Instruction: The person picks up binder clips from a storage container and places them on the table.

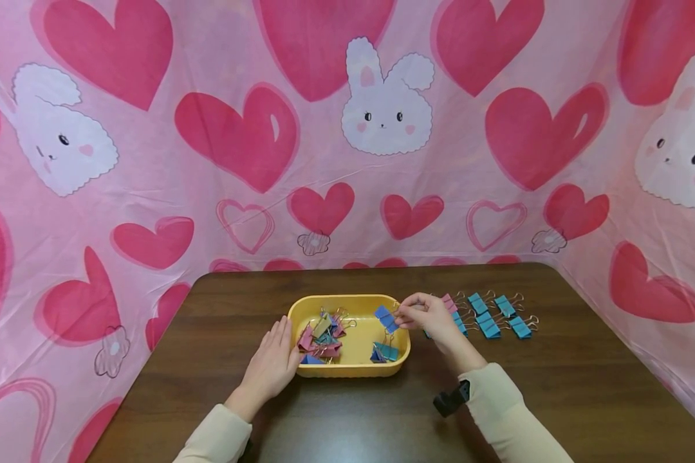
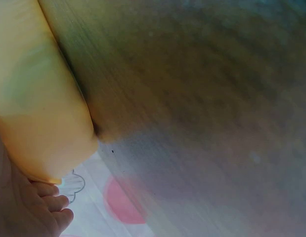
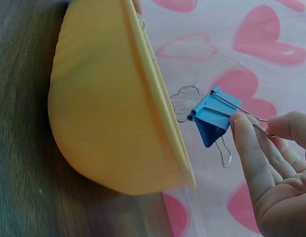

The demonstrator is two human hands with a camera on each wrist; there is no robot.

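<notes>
A yellow tray (image 1: 347,371) stands on the table with binder clips in it. Over its right rim, my right hand (image 1: 431,321) pinches a blue binder clip (image 1: 386,318) by a wire handle. The right wrist view shows this clip (image 3: 217,116) beside the rim, thumb and fingertips on its wire. My left hand (image 1: 273,357) lies along the tray's left wall with its fingers extended. Only its fingertips (image 2: 64,217) show in the left wrist view. Inside the tray, pink, blue, teal and yellowish binder clips (image 1: 324,331) lie piled at the left; a few blue and teal clips (image 1: 385,352) sit at the right.
To the right of the tray, teal binder clips (image 1: 489,325) are laid out in rows, with a pink clip (image 1: 448,302) among them, partly behind my right hand. A pink cloth (image 1: 382,173) with hearts and rabbits hangs around the brown table (image 1: 255,276).
</notes>
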